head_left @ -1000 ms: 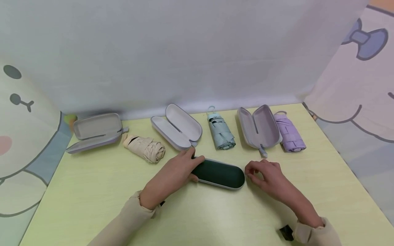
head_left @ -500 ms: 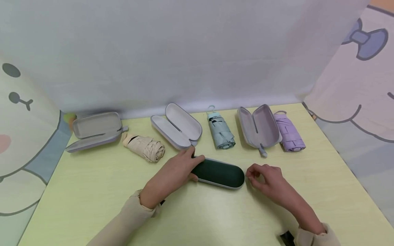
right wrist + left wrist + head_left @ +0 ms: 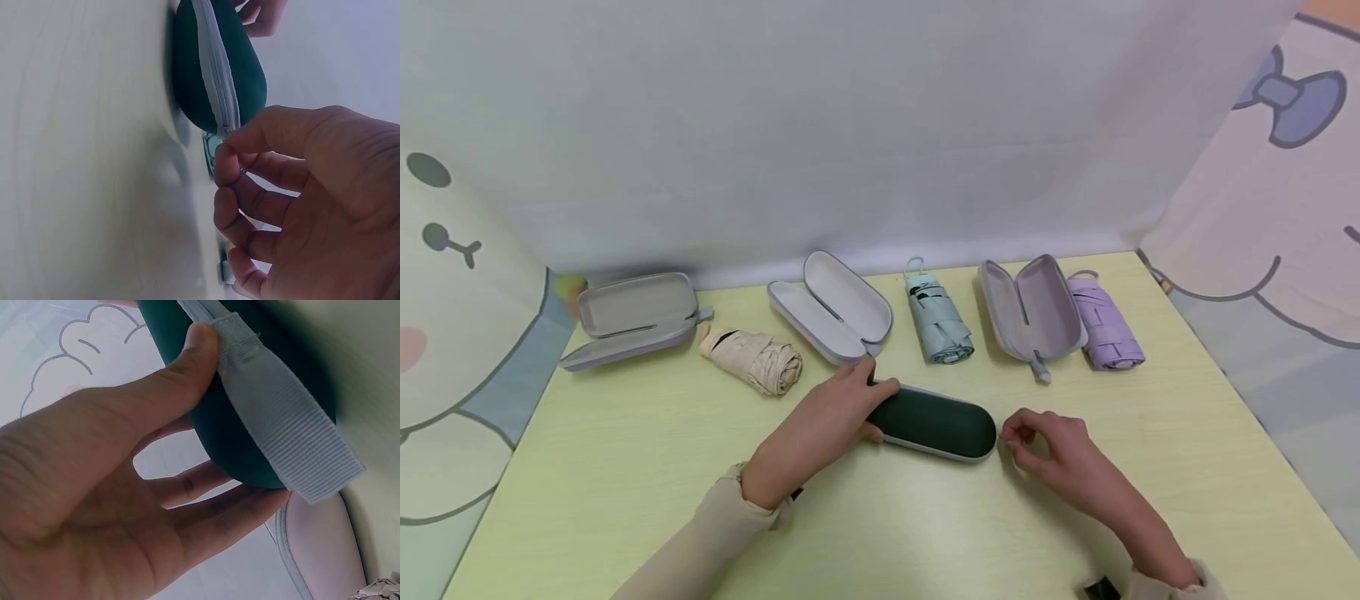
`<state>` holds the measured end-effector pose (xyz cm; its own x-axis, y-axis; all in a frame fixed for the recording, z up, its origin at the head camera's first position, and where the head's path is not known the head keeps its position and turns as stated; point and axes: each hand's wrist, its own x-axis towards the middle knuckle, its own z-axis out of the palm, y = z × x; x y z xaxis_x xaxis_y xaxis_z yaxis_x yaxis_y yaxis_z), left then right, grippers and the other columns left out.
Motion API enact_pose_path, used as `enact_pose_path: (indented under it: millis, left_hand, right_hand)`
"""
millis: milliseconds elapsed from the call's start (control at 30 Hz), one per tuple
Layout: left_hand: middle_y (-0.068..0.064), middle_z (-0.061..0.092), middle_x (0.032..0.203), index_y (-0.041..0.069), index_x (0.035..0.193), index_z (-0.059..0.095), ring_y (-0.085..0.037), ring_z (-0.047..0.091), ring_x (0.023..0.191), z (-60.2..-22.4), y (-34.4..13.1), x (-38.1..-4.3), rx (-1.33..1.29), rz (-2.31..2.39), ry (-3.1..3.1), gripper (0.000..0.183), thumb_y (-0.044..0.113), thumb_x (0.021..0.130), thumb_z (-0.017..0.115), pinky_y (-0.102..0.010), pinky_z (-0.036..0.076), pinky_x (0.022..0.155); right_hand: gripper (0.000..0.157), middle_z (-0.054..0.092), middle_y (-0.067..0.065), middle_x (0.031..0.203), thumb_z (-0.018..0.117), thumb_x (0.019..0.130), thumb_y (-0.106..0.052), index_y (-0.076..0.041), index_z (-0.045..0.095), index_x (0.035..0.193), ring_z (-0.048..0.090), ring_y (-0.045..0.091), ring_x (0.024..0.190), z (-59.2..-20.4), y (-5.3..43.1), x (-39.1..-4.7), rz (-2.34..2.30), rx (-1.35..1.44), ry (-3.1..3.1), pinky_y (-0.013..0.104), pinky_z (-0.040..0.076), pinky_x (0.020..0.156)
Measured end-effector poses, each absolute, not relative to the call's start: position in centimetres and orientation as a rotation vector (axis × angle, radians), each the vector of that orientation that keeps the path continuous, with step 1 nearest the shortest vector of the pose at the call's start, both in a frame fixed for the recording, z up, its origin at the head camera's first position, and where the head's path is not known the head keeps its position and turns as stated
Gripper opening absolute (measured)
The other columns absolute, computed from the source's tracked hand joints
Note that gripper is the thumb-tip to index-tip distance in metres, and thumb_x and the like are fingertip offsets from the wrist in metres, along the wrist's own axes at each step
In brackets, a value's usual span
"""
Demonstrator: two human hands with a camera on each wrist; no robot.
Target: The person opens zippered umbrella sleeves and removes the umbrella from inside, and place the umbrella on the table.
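A dark green zip-up glasses case (image 3: 936, 423) lies on the table, its lid down. My left hand (image 3: 820, 433) grips its left end, fingers over the far side and thumb on the near edge. In the left wrist view the thumb presses beside a ribbed grey fabric tab (image 3: 281, 412) at that end. By the case's right end, my right hand (image 3: 1067, 462) has thumb and index finger pinched together at the zipper slider (image 3: 225, 130). The fingertips hide the zipper pull between them. The grey zipper (image 3: 215, 69) looks closed along the side facing the right wrist camera.
Three cases stand opened behind: a grey one (image 3: 638, 308) at left, a whitish one (image 3: 850, 300) centrally, another grey one (image 3: 1048, 308) at right. Between and beside them lie folded umbrellas: beige (image 3: 752, 360), pale blue (image 3: 940, 321) and purple (image 3: 1105, 325). A white curtain (image 3: 850, 142) hangs behind the table.
My right hand has shifted slightly toward me and to the right, around the case's right end. The left hand and the green case stay in place.
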<state>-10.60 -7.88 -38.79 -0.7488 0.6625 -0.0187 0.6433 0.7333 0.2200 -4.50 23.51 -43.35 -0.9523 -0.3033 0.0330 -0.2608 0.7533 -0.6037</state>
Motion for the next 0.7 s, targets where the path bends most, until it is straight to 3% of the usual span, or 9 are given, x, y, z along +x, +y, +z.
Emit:
enact_pose_path:
  millis: [700]
  left_hand:
    - [-0.004, 0.048, 0.103, 0.024, 0.119, 0.061, -0.016, 0.047, 0.087, -38.7, -7.8, -10.6, 1.062, 0.319, 2.84, 0.053, 0.036, 0.073, 0.083, -0.029, 0.048, 0.071]
  right_hand:
    - [0.019, 0.063, -0.011, 0.087, 0.068, 0.089, -0.006, -0.023, 0.064, 0.096, 0.055, 0.001, 0.082, -43.1, 23.2, -2.8, -1.157, -0.381, 2.698, 0.022, 0.048, 0.074]
